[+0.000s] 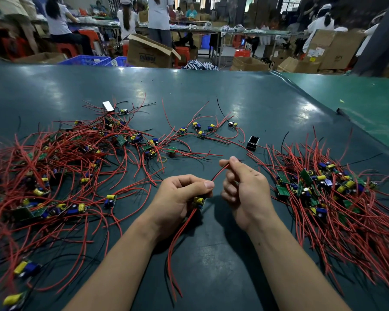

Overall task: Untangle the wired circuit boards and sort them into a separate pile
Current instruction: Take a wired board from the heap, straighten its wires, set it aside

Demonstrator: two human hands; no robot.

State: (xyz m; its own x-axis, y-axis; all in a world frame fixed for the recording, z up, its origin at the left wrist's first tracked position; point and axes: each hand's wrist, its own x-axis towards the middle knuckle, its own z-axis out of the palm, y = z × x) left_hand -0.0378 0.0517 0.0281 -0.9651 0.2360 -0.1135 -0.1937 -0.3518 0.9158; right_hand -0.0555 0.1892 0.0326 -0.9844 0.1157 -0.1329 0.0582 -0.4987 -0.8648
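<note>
The left hand [182,194] holds one small circuit board [199,202] near the middle of the worktop [211,95], close to the near edge. The board is a little green card with a yellow can-shaped part and a blue part on top. Its fingers [208,184] are curled tight around the board. Long thin red wires [177,241] hang down from the board toward the near edge, and they look smooth and bendy.

The right hand [245,187] is just beside the left hand. Its fingers [230,163] pinch a red wire [220,172] that runs up from the board. The wire is pulled into a straight line between the two hands.

A big messy pile [54,167] of boards fills the left side of the worktop. The red wires there loop and cross over each other, with a few thin black wires mixed in. Another pile [328,189] lies by the right edge, and its wires mostly point toward the near right corner.

A few loose boards [200,129] sit apart near the middle, farther back. A small black box [253,142] with an open top lies between them and the right pile. A small shiny silver block [108,106] sits behind the left pile.

The worktop is dark green, smooth and shiny.
</note>
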